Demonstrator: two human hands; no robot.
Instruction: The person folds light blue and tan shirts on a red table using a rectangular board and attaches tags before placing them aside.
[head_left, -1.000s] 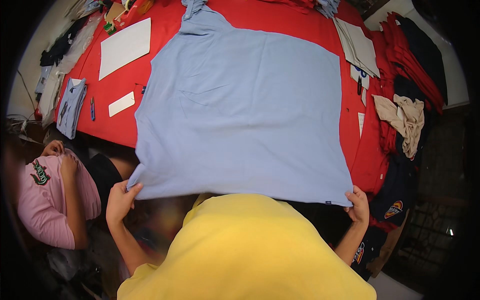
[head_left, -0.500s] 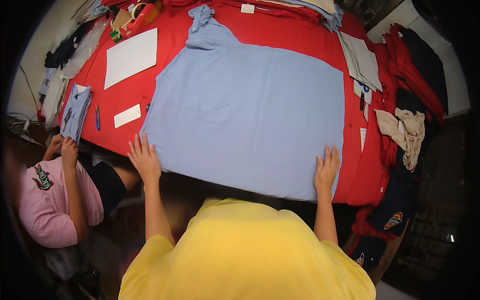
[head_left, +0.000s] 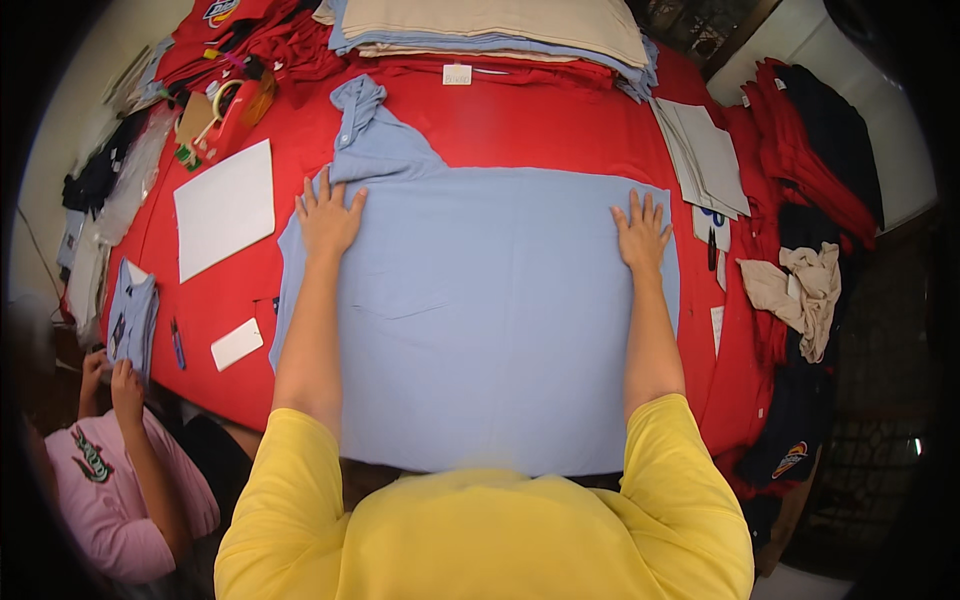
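A light blue shirt (head_left: pixel 490 310) lies spread over the red-covered table (head_left: pixel 480 130), its body broad and mostly smooth. Its bunched, buttoned collar end (head_left: pixel 358 115) sits at the far left. My left hand (head_left: pixel 330 220) rests flat near the far left part of the shirt, just below that bunched end, fingers spread. Flat on the far right corner of the cloth is my right hand (head_left: pixel 642 232), its fingers also apart. Neither hand grips anything. A few small creases show right of my left forearm.
White sheet (head_left: pixel 225 210), white card (head_left: pixel 237 344) and thread snips (head_left: pixel 178 344) lie left. Beyond are a tape dispenser (head_left: pixel 228 120) and folded garments (head_left: pixel 490 35). Grey-white sheets (head_left: pixel 700 150) and a beige cloth (head_left: pixel 800 290) are right. A co-worker (head_left: pixel 130 480) at left handles a folded blue shirt (head_left: pixel 132 315).
Both hands have slid from the shirt's near edge to its far edge, arms now stretched forward. The view has shifted, so the table appears lower and more of the far stack shows.
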